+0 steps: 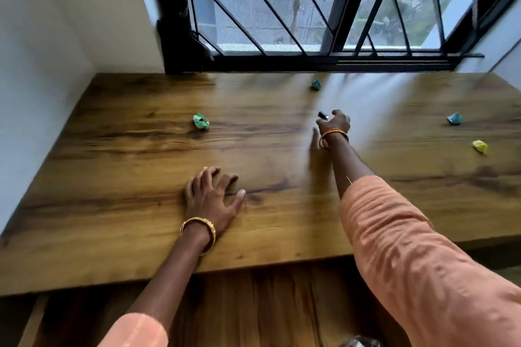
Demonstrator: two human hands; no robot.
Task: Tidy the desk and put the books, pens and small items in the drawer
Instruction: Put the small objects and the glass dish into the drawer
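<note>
My right hand (335, 122) reaches out over the middle of the wooden desk (127, 149) and pinches a small black item (323, 115) between thumb and fingers. My left hand (212, 196) rests on the desk near its front edge, fingers spread and bent, holding nothing. Crumpled paper balls lie scattered on the desk: a green one (201, 121) at the left, a teal one (316, 85) near the window, a blue one (455, 118) and a yellow one (479, 146) at the right.
A barred window (310, 8) rises behind the desk's far edge, and a white wall (42, 65) bounds its left side. Below the front edge lies a wooden surface (267, 304), which may be an open drawer.
</note>
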